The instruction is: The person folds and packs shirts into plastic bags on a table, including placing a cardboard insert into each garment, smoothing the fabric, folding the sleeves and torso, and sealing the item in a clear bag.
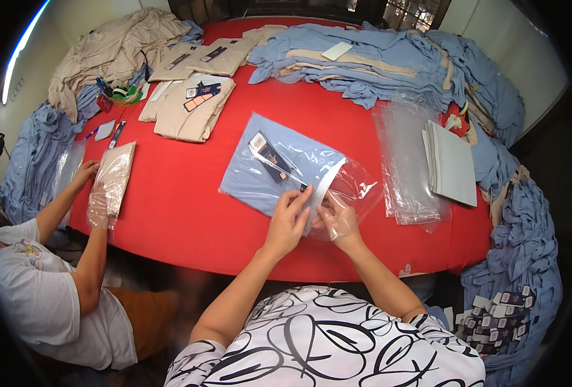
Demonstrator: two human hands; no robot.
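A folded light blue garment [241,171] lies in a clear plastic bag [363,187] in front of me, with a dark hang tag [270,160] on top. A white strip [328,180] shows along the garment's right edge. My left hand [288,221] pinches the bag at its near right part, fingertips close to the white strip. Just right of it, my right hand [339,222] is closed on the bag's loose end, with shiny film over its fingers. Exactly what lies between the fingertips is partly hidden.
A co-worker [38,284] at the left handles a bagged beige garment [113,177]. Flat clear bags [408,171] and white sheets [453,164] lie right on the red table [189,206]. Beige folded garments [192,113] and blue piles [357,55] stand farther back; loose tags [495,322] lie lower right.
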